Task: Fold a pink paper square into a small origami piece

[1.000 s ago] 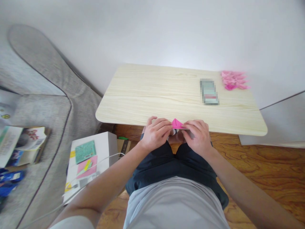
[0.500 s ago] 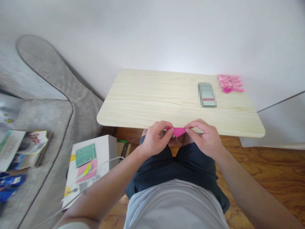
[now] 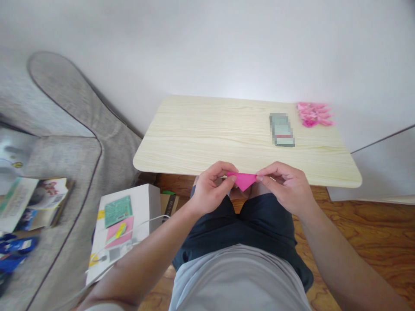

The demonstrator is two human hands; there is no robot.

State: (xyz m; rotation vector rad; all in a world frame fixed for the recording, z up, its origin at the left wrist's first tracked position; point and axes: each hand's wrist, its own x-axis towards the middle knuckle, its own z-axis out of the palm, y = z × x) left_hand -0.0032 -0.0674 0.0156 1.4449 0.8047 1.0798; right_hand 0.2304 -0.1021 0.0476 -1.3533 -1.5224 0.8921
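A bright pink piece of folded paper (image 3: 244, 180), shaped like a triangle with its point downward, is stretched between my hands at the near edge of the table. My left hand (image 3: 215, 188) pinches its left corner between thumb and forefinger. At the opposite corner, my right hand (image 3: 285, 186) has the paper in the same kind of pinch. Several folded pink paper pieces (image 3: 314, 114) lie bunched at the far right of the table. Between them and my hands rests a pixelated, greenish rectangular object (image 3: 282, 129).
The pale wooden table (image 3: 201, 134) stands against a white wall. Lower left, a white box (image 3: 142, 196) carries a green patterned item (image 3: 118, 211), pink paper (image 3: 126, 236), a yellow-handled tool (image 3: 121, 230) and a white cable. A grey sofa (image 3: 65, 160) with magazines (image 3: 48, 192) is further left.
My right hand has moved slightly to the right along the paper's top edge. More of the pink triangle shows between my hands. The view has shifted a little.
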